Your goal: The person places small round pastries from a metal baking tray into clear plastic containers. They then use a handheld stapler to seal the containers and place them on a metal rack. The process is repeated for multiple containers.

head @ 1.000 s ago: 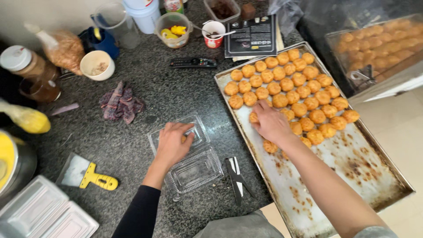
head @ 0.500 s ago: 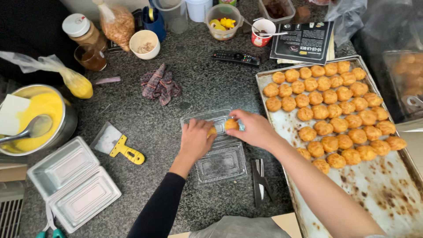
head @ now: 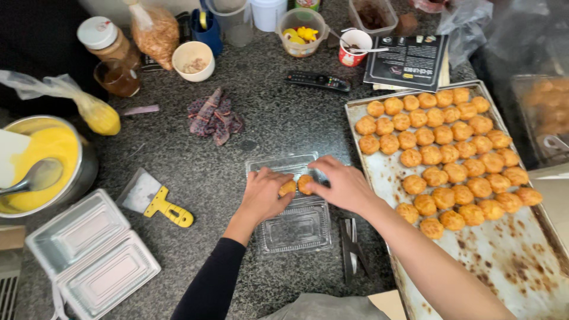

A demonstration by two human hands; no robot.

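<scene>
While both hands meet over the clear clamshell (head: 296, 222) sitting open on the dark counter (head: 267, 124), each one has a small golden puff pinched in its fingers. Left hand (head: 264, 195) grips a puff (head: 287, 188) at the near edge of the far half of the box, and the right hand (head: 344, 185) holds another puff (head: 306, 184) right beside it, the two pastries pretty much touching. So both grips are closed on a puff each, not loose. The near half of the clamshell looks bare as far as I can tell.

Just right of the box sits the big baking tray (head: 504, 261), with rows of the same puffs (head: 444, 154) filling its far end and greasy bare metal nearer the person. Tongs (head: 351, 246) lie on the counter between box and tray.

Off to the left there's a scraper (head: 155, 200) with a yellow handle, and past that another clamshell (head: 89, 255), open and lying near the counter's edge. A pot (head: 83, 172) of yellow batter with a spoon (head: 32, 178) in it sits at the far left. Further back: a purple rag (head: 213, 115), a remote (head: 319, 80), a white bowl (head: 193, 59), a red cup (head: 354, 47) and a dark booklet (head: 409, 62).
</scene>
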